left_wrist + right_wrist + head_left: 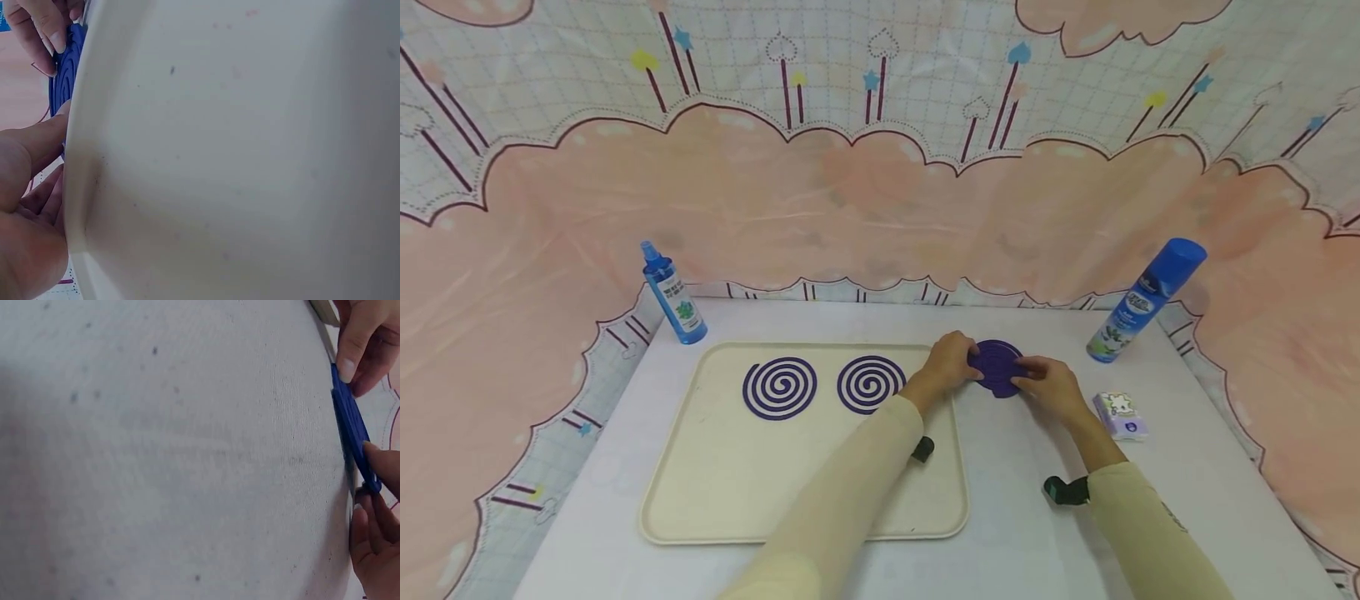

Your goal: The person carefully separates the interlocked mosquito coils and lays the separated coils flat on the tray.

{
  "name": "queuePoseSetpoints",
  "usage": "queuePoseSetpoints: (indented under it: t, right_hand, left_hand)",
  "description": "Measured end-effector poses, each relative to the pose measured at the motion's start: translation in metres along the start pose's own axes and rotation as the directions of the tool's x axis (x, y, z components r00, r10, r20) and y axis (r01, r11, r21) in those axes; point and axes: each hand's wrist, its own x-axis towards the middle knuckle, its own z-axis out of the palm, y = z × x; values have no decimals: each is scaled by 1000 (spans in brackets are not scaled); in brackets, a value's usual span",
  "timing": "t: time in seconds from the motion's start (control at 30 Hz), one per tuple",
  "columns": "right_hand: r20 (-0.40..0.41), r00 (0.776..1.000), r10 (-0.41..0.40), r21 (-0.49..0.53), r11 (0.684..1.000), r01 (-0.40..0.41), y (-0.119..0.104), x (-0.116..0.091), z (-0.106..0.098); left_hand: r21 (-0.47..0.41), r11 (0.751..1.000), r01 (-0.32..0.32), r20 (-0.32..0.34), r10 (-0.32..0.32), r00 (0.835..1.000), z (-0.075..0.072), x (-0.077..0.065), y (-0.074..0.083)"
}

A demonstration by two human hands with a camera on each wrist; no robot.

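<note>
A dark blue-purple mosquito coil (997, 368), its rings packed tight, is between my two hands just off the tray's right edge. My left hand (950, 362) pinches its left rim, and my right hand (1056, 388) pinches the right rim. In the right wrist view the coil (353, 425) appears edge-on and tilted, looking like two layers slightly apart, with the right thumb on its face. The left wrist view shows the coil (65, 75) partly behind the tray rim. Two open spiral coils lie on the cream tray (737, 483): the left coil (780, 388) and the right coil (871, 384), partly covered by my left arm.
A blue spray bottle (673, 293) stands at the back left of the white table (1015, 550). Toward the back right is a blue aerosol can (1144, 302). A small white and purple box (1122, 416) lies to the right of my right hand. Patterned cloth hangs behind.
</note>
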Motion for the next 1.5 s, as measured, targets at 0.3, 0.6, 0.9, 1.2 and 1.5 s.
queuePoseSetpoints:
  t: [0.3,0.6,0.9,1.2,1.5]
  right_hand:
    - [2,1000,18,39,999,-18,2,1,0]
    - [-18,1000,5,85,996,-4,0,-1,-2]
    - [25,1000,14,194,981,-19,-3,-5,-5]
    - [-14,997,-80,302,950,80,-9,-6,-10]
    - [8,990,-140,427,896,123,-33,-1,-12]
  left_hand:
    - [-8,1000,6,23,-6,1000,-1,-1,-2]
    - [-27,1000,-13,8,14,1000,-1,-1,-1]
    - [-38,999,-24,-19,23,1000,0,-3,-3]
    - [-65,994,-83,-86,77,993,-13,-10,-7]
    - [-173,976,-134,-160,107,981,-42,-13,-16]
